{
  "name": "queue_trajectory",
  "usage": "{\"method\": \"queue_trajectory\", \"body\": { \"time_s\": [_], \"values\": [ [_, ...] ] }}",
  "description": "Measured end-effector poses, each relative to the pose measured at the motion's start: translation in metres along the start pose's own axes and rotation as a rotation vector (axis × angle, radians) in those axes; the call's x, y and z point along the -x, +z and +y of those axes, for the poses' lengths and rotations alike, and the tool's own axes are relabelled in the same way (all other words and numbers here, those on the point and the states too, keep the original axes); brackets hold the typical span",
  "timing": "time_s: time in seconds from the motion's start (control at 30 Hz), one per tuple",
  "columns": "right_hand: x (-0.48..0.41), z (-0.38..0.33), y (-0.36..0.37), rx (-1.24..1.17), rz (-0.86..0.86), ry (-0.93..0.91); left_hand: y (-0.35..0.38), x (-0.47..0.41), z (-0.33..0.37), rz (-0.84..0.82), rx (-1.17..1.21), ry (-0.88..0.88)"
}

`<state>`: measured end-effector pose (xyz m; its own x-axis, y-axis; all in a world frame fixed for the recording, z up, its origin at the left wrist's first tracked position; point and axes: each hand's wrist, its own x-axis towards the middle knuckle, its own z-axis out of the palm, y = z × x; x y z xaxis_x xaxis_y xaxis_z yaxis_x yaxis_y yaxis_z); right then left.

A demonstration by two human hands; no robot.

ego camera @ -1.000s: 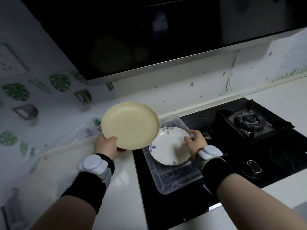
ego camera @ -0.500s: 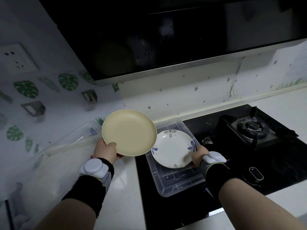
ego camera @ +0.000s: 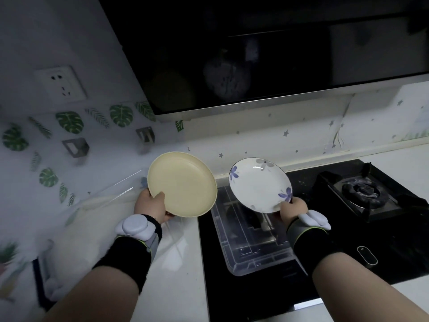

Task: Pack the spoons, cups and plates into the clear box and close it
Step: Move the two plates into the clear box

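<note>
On the black glass hob (ego camera: 267, 296) sits our clear plastic box (ego camera: 253, 240). Our left hand (ego camera: 152, 206) pinches the round yellow plate (ego camera: 182, 183) at nine o'clock, and our right hand (ego camera: 291, 209) pinches the white flowered plate (ego camera: 258, 184) at three. Rim-only grips could slip, chipping either plate.

Black cooktop (ego camera: 255, 296), clear box (ego camera: 253, 245) resting on it

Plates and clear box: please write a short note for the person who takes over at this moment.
Left hand: grips the yellow plate by its near rim, held up beside the box.
Right hand: grips the white plate with purple flowers by its near rim, held over the clear box.
Box: open, on the black stove top, with no dishes visible inside; no lid in view.
Done: nothing packed.
Left: put both plates in; spoons and cups are not in view; then close the box.
</note>
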<state>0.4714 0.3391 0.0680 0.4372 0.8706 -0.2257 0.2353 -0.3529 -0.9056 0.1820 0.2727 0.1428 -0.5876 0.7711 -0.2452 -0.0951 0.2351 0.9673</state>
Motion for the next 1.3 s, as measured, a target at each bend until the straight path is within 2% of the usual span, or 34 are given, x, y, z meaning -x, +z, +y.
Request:
{"method": "queue_trajectory", "body": {
  "time_s": [0.1,0.23,0.33,0.5,0.63,0.83,1.0,1.1,1.17,1.3],
  "values": [
    [0.005,-0.018,-0.001,-0.056,-0.135,-0.035,-0.004,0.007,0.001,-0.032,0.030,-0.036],
    [0.020,-0.021,0.015,-0.170,-0.161,-0.126,-0.013,0.017,0.001,-0.058,-0.003,-0.078],
    [0.040,-0.031,0.025,-0.163,-0.303,-0.232,-0.024,0.024,-0.002,-0.062,-0.020,-0.087],
    [0.078,-0.054,0.036,-0.080,-0.403,-0.432,-0.048,0.035,-0.007,-0.075,-0.048,-0.091],
    [0.092,-0.058,0.053,-0.001,-0.494,-0.592,-0.066,0.048,-0.007,-0.063,0.060,-0.158],
    [0.118,-0.071,0.074,0.095,-0.617,-0.711,-0.091,0.063,-0.005,-0.087,0.155,-0.193],
    [0.130,-0.077,0.088,0.175,-0.681,-0.792,-0.106,0.073,-0.003,-0.183,0.195,-0.192],
    [0.127,-0.079,0.103,0.226,-0.570,-0.862,-0.111,0.069,-0.004,-0.122,0.237,-0.188],
    [0.129,-0.082,0.111,0.227,-0.546,-0.820,-0.115,0.066,-0.005,-0.089,0.285,-0.189],
    [0.141,-0.091,0.120,0.112,-0.724,-0.632,-0.127,0.059,-0.002,-0.083,0.296,-0.191]
  ]
}}
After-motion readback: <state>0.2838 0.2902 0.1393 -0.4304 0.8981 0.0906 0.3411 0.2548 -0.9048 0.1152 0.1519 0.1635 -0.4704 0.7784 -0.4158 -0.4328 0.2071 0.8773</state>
